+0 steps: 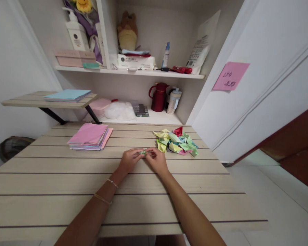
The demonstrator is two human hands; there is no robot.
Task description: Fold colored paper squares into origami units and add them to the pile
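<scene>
Nearly closed, the left hand and right hand pinch a small green paper lying crosswise between them.

Beyond and right of the right hand, passage is blocked by a folded-paper heap; beyond and left of the left hand, by a paper stack. Between these, bare tabletop can be crossed.

White shelving stands behind a slatted, wood-toned table.
</scene>
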